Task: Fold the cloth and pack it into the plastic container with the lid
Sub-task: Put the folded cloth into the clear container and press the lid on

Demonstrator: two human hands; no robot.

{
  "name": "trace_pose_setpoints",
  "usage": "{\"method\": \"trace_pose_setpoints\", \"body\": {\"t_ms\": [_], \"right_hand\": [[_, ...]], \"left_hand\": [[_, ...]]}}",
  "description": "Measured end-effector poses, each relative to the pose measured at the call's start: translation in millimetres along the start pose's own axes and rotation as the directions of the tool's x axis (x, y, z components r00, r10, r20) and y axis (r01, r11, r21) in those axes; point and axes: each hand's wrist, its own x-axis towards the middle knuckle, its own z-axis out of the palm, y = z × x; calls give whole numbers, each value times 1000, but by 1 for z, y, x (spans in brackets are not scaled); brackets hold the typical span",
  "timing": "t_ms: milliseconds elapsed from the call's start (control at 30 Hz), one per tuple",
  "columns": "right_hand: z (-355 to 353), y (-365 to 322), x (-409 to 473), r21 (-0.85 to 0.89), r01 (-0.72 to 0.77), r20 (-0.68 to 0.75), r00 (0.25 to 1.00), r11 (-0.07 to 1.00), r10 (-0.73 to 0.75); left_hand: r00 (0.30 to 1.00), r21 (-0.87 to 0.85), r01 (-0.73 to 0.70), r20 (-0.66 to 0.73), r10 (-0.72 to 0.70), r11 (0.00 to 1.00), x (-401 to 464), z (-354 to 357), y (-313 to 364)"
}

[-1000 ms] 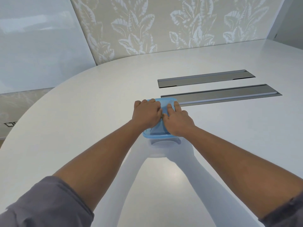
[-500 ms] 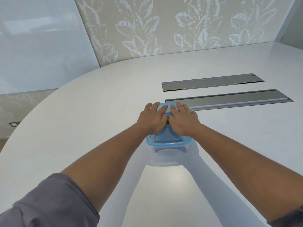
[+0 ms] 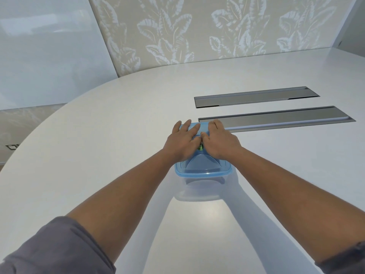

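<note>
A wide white worktop (image 3: 98, 145) with a rounded far edge fills most of the view, glossy enough to mirror the arms. Behind it stands a beige wall (image 3: 197, 30) printed with pale leaves, and a plain glossy panel (image 3: 49, 52) sits to the wall's left. Two long grey metal channels (image 3: 276, 119) are set flush into the worktop, one behind the other; the nearer one ends just beyond the container.

The plastic container (image 3: 203, 182) stands on the worktop, its clear body showing below a translucent blue lid (image 3: 203, 168) that lies flat on top. The cloth cannot be made out; whether it is inside the container cannot be told.

Both forearms reach out over the worktop, grey sleeves (image 3: 55, 248) at the elbows. The left hand (image 3: 182, 142) lies palm down on the far left part of the lid, fingers (image 3: 185, 125) extended and spread, pressing flat. The right hand (image 3: 221, 142) lies on the far right part of the lid, touching the left hand at the middle, its fingers extended over the lid's far edge, gripping nothing. A small green mark (image 3: 200, 148) shows on the lid between the two hands.
</note>
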Motion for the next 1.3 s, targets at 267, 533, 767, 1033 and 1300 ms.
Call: {"method": "trace_pose_setpoints", "body": {"t_ms": [267,533,767,1033,1300], "right_hand": [[8,10,5,248,-21,-21,999,969,28],[4,14,0,600,-106,-90,976,793,198],[3,15,-30,692,-265,4,932,672,363],[8,15,-46,862,-300,169,930,408,328],[10,16,-47,935,-311,231,899,171,373]], "left_hand": [[986,-397,97,-88,-143,913,-6,0,-1],[977,-515,128,-82,-197,847,-9,-1,-1],[920,-516,158,-232,-315,842,-10,-1,-1],[824,-807,247,-116,-554,536,-19,2,-6],[902,-959,271,283,-327,-83,-55,14,-8]]}}
